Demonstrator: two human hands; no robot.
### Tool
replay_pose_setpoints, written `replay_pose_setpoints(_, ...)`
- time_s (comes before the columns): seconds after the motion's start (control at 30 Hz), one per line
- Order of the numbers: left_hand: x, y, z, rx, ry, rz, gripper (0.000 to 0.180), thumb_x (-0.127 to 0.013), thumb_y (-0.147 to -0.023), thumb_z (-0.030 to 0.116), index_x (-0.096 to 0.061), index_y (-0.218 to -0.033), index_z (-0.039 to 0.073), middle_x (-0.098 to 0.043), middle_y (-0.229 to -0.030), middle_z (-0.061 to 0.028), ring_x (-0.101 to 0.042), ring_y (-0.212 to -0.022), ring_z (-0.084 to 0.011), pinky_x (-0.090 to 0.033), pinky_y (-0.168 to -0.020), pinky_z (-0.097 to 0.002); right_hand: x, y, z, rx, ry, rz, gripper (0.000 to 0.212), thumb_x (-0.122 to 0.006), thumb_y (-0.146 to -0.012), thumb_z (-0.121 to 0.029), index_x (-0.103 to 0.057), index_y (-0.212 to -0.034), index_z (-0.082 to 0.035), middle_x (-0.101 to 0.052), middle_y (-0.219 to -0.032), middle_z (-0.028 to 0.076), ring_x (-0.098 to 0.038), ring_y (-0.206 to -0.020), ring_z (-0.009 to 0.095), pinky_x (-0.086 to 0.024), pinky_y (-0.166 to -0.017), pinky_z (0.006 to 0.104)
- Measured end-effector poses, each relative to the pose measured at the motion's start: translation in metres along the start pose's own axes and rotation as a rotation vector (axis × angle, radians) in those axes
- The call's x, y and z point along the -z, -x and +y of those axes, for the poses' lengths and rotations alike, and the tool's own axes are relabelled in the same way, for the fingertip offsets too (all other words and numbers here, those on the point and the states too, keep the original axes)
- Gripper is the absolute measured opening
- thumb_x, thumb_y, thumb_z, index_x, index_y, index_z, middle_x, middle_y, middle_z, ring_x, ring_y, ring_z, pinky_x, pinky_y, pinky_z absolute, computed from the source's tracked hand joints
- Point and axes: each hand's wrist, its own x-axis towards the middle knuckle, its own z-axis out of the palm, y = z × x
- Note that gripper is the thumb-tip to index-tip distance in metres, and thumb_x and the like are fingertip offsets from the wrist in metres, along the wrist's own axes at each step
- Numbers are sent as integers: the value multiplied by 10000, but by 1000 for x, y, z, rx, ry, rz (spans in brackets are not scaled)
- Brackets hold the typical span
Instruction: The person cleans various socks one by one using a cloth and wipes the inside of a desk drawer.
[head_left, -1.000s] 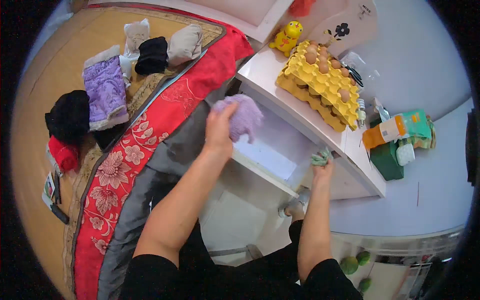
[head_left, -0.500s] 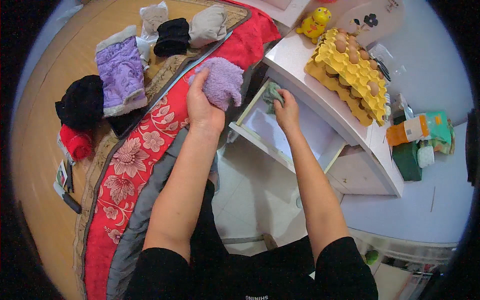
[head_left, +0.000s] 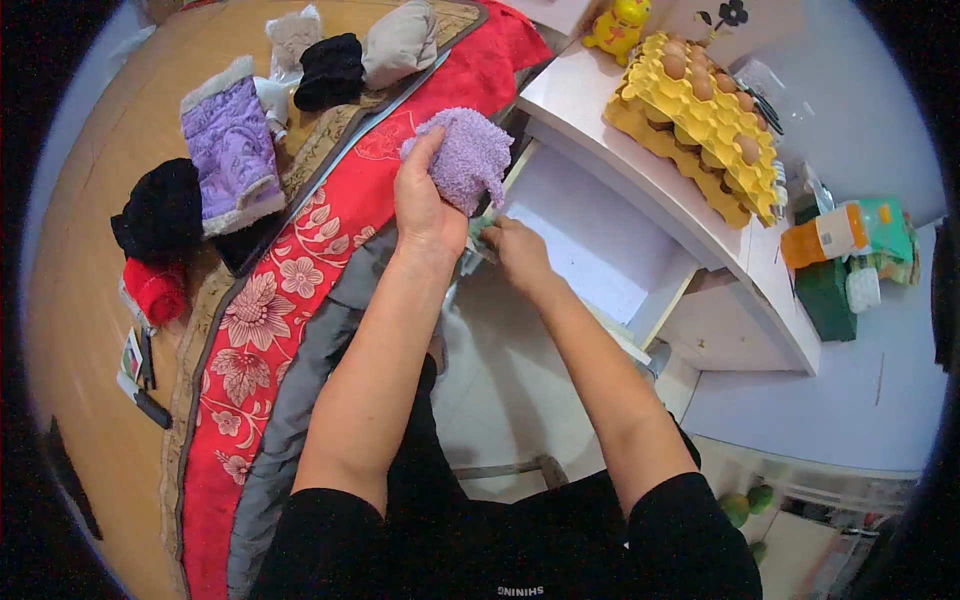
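Observation:
Bunched in my left hand (head_left: 432, 205) is a fluffy purple cloth (head_left: 470, 155), the thumb lying over its near side. My right hand (head_left: 520, 252) is closed on a greenish-grey cloth (head_left: 484, 226), mostly hidden by the fingers. It sits at the left front corner of a pulled-out white drawer (head_left: 575, 235), just below the purple cloth. The drawer's pale bottom shows behind my right hand.
Yellow egg trays (head_left: 690, 125) with several eggs and a yellow toy duck (head_left: 618, 28) stand on the white cabinet (head_left: 560, 95). At left, the wooden surface (head_left: 100, 300) holds a purple fleece-trimmed piece (head_left: 232, 150), black cloth (head_left: 160, 210), a red roll (head_left: 155, 290) and a red floral cloth (head_left: 260, 310).
My right hand has moved left and nearer, from over the drawer to its front corner, carrying the greenish-grey cloth. My left hand with the purple cloth has shifted slightly right.

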Motion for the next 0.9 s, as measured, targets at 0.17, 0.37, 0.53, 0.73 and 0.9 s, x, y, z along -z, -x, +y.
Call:
replay_pose_setpoints(0.17, -5, 5, -2, 4, -32, 45, 208, -520, -849, 174, -565, -1018, 61, -612, -992, -66, -581, -935, -219, -450, -838, -368, 31, 12, 5, -96, 222, -112, 160, -574, -707, -104, -666, -837, -86, -601, -910, 147, -596, -871, 274, -500, -695, 404)
replay_pose_setpoints(0.37, -4, 5, -7, 41, -41, 4, 207, -520, -848, 177, -569, -1016, 67, -614, -987, -57, -581, -925, -218, -449, -832, -369, -17, 18, -20, -65, -216, 184, 200, -516, -790, -177, -624, -930, -83, -561, -960, 108, -541, -919, 292, -448, -788, 369)
replay_pose_setpoints(0.53, 6, 3, 2, 8, -37, -27, 216, -522, -844, 183, -569, -1018, 65, -608, -1008, -67, -576, -943, -233, -447, -839, -383, 15, 49, -12, 155, 104, 11, 196, -529, -732, -127, -594, -909, -74, -549, -976, 92, -540, -903, 280, -467, -751, 369)
replay_pose_setpoints(0.73, 3, 5, 0, 46, -21, 21, 227, -508, -855, 184, -566, -1037, 61, -609, -1016, -69, -577, -945, -233, -451, -833, -389, 22, 121, 21, 21, 24, 105, 214, -565, -707, -69, -593, -918, -89, -558, -1034, 89, -536, -904, 271, -461, -777, 369)
replay_pose_setpoints(0.9, 0, 8, -13, 90, -18, -38, 239, -500, -861, 194, -566, -1043, 55, -616, -1007, -73, -578, -950, -236, -453, -831, -391, -2, 80, 8, -77, -90, 62, 211, -557, -746, -84, -581, -951, -42, -557, -1003, 172, -523, -953, 329, -445, -801, 404)
